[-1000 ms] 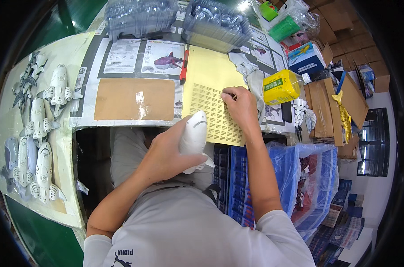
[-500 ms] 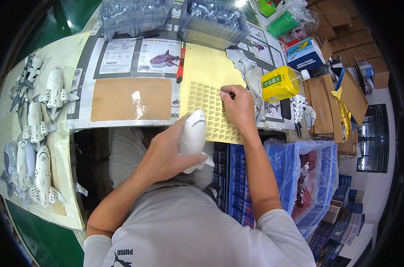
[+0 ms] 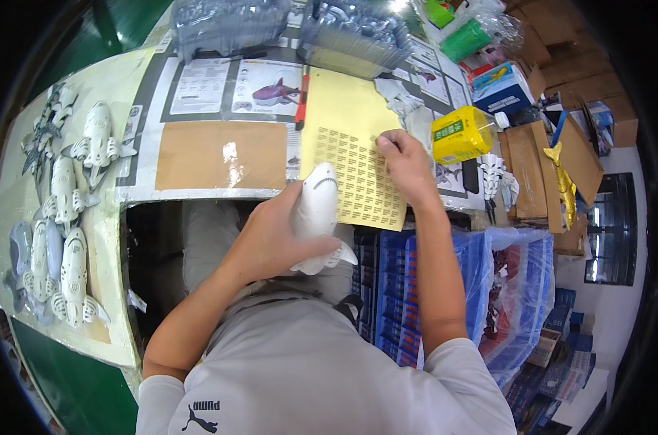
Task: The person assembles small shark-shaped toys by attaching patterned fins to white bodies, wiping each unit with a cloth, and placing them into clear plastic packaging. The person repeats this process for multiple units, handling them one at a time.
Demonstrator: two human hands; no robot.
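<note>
My left hand [image 3: 260, 235] is wrapped round a white toy shark [image 3: 319, 203], held snout up above my lap at the table's front edge. Its mouth and fins show; my palm covers part of the body. On the right half of a yellow sheet of small printed labels [image 3: 340, 101], my right hand [image 3: 410, 168] rests with thumb and forefinger pinched together. Whatever lies between those fingertips is too small to make out. The sheet's lower edge overhangs the table beside the shark.
A red cutter knife [image 3: 301, 109] lies left of the sheet, near a brown cardboard piece [image 3: 220, 159]. Clear plastic trays [image 3: 354, 43] stand behind. To the right are a grey cloth [image 3: 409, 109] and a yellow bottle [image 3: 461, 135]. More white toy sharks [image 3: 73, 268] lie on the left table.
My right hand has shifted slightly right and away from me across the label sheet, its fingers still pinched. The shark stays in my left hand, with its snout a little farther forward.
</note>
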